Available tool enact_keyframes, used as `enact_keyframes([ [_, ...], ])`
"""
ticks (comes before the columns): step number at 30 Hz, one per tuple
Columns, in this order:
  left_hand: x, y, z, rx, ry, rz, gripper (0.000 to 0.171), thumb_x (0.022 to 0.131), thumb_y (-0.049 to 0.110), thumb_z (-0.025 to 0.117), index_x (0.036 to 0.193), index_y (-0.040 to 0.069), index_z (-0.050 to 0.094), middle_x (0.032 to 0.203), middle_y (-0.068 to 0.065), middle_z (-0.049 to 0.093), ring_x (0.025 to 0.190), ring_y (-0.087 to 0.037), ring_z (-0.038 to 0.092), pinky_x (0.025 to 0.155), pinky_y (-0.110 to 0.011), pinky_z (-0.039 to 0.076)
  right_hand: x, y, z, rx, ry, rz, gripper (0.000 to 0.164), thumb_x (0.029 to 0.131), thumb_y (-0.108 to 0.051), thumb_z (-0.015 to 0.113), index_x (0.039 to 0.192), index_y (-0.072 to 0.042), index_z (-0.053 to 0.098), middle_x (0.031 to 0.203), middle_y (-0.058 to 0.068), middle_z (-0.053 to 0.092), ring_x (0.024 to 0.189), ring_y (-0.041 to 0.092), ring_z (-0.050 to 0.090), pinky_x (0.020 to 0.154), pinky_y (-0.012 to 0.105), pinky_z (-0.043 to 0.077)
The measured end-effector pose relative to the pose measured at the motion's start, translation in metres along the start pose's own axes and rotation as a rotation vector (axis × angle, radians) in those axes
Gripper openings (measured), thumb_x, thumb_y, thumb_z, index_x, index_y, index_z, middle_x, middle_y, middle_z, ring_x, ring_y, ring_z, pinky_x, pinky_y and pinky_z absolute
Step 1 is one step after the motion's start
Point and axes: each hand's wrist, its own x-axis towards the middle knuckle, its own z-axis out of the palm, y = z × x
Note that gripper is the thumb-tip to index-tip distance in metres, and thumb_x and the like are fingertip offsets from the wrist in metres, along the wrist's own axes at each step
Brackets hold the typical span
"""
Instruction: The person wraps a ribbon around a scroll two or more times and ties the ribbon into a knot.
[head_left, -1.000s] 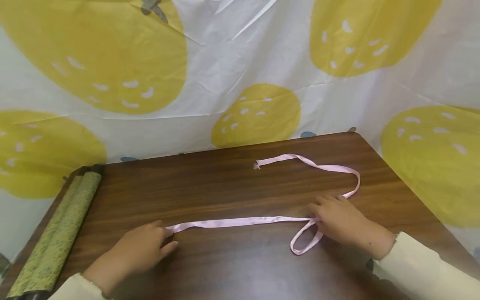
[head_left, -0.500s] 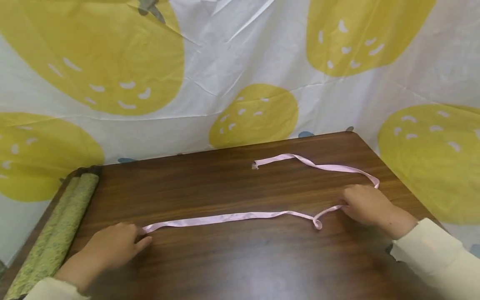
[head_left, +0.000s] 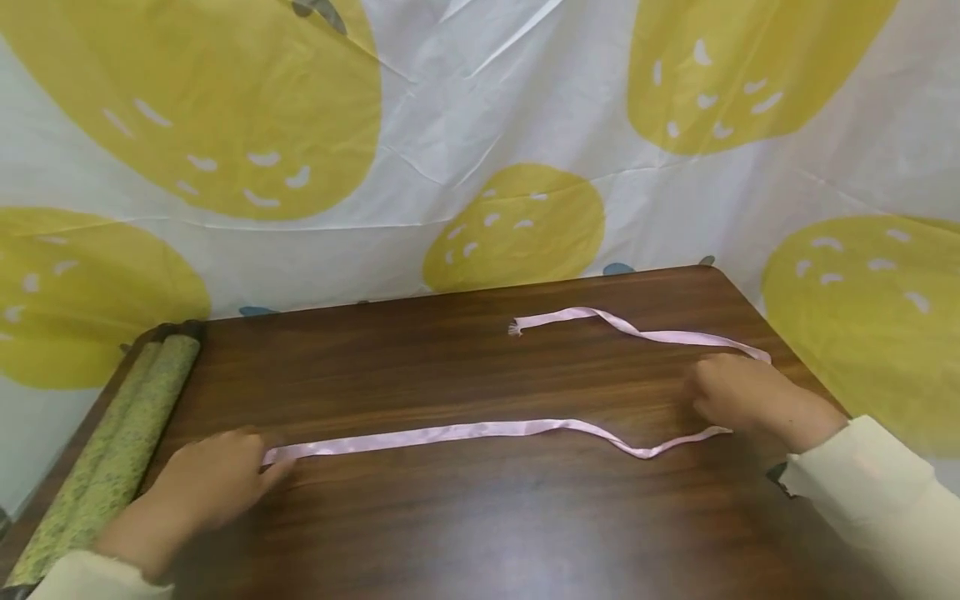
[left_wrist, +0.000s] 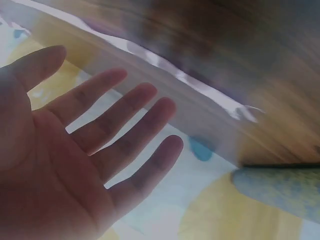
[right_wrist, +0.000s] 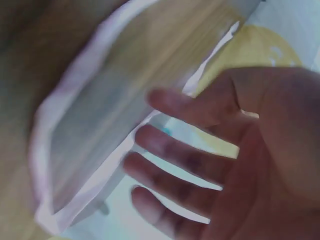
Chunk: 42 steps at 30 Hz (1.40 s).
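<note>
A pink satin ribbon (head_left: 457, 432) lies in a long sideways U on the brown wooden table (head_left: 420, 517). One strand runs across the middle of the head view; the other lies farther back and ends in a frayed tip at its left. My left hand (head_left: 206, 479) is over the near strand's left end. In the left wrist view its fingers (left_wrist: 132, 132) are spread, with the ribbon apart from them. By the bend on the right is my right hand (head_left: 750, 398), which hides part of it. The right wrist view shows loosely bent fingers (right_wrist: 172, 150) holding nothing.
A rolled, green-yellow patterned bundle with dark ends (head_left: 123, 450) lies along the table's left edge. A white curtain with yellow fruit prints (head_left: 517, 225) hangs behind the table and along its right side.
The hands have moved apart, left hand leftward and right hand rightward. The small loop in the ribbon has been drawn out into a gentle dip, and both hands have let go of the ribbon.
</note>
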Motion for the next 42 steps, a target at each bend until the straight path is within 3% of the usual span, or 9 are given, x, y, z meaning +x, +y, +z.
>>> enact_keyframes([
  [3,0.004,0.016,-0.003,0.014,0.06,0.036,0.045,0.089,0.046,0.055,0.115,0.01,0.065,0.106,-0.017,0.068,0.094,-0.039,0.06,0.068,-0.062,0.049,0.02,-0.01,-0.003,-0.028,0.094,-0.018,0.005,0.079,-0.011,0.061,0.08,-0.009,0.065,0.079,0.01,0.063,0.073,0.027,0.058,0.061,0.046,0.05],
  [5,0.006,0.029,-0.005,0.011,0.071,0.064,0.044,0.088,0.044,0.057,0.116,0.011,0.065,0.111,-0.018,0.066,0.098,-0.04,0.059,0.074,-0.063,0.048,0.037,-0.018,-0.003,-0.038,0.122,-0.017,0.024,0.08,-0.014,0.061,0.102,-0.004,0.066,0.1,0.02,0.063,0.091,0.036,0.057,0.072,0.054,0.05],
  [7,0.01,0.042,-0.005,0.004,0.073,0.093,0.043,0.088,0.043,0.059,0.117,0.012,0.064,0.114,-0.017,0.065,0.1,-0.039,0.058,0.079,-0.062,0.047,0.054,-0.024,-0.001,-0.022,0.1,0.002,0.044,0.082,-0.016,0.06,0.124,-0.002,0.057,0.124,0.025,0.054,0.109,0.042,0.048,0.084,0.061,0.045],
  [11,0.017,0.064,-0.001,-0.001,0.064,0.139,0.041,0.088,0.041,0.059,0.12,0.016,0.062,0.118,-0.017,0.063,0.105,-0.038,0.056,0.083,-0.063,0.045,0.084,-0.031,0.005,-0.003,0.024,0.016,0.062,0.087,-0.017,0.059,0.142,-0.002,0.036,0.146,0.025,0.033,0.127,0.043,0.032,0.095,0.065,0.036],
  [17,0.02,0.078,0.008,0.009,0.035,0.157,0.043,0.088,0.041,0.059,0.125,0.019,0.06,0.116,-0.013,0.063,0.105,-0.033,0.057,0.081,-0.061,0.047,0.101,-0.026,0.017,0.016,-0.079,0.029,0.067,0.088,-0.018,0.057,0.146,-0.001,0.027,0.152,0.021,0.023,0.131,0.043,0.025,0.096,0.065,0.035],
  [25,0.019,0.079,0.009,0.033,0.053,0.162,0.044,0.088,0.042,0.059,0.124,0.018,0.061,0.114,-0.01,0.063,0.104,-0.03,0.057,0.079,-0.057,0.049,0.093,0.002,0.02,0.104,-0.17,0.118,0.063,0.094,-0.023,0.05,0.144,0.006,0.026,0.151,0.028,0.02,0.128,0.05,0.024,0.101,0.064,0.029],
  [34,0.019,0.077,0.009,0.013,0.053,0.178,0.045,0.088,0.04,0.059,0.126,0.017,0.06,0.116,-0.012,0.061,0.104,-0.033,0.056,0.078,-0.06,0.048,0.07,0.05,0.025,0.151,-0.187,0.233,0.072,0.097,-0.036,0.044,0.137,0.02,0.024,0.143,0.04,0.018,0.125,0.054,0.022,0.104,0.063,0.025],
  [42,0.018,0.074,0.008,-0.004,0.024,0.143,0.044,0.088,0.04,0.06,0.126,0.017,0.06,0.116,-0.011,0.06,0.106,-0.032,0.055,0.075,-0.063,0.048,0.06,0.061,0.031,0.227,-0.184,0.248,0.076,0.098,-0.037,0.041,0.137,0.022,0.015,0.142,0.044,0.011,0.124,0.061,0.012,0.105,0.066,0.016],
])
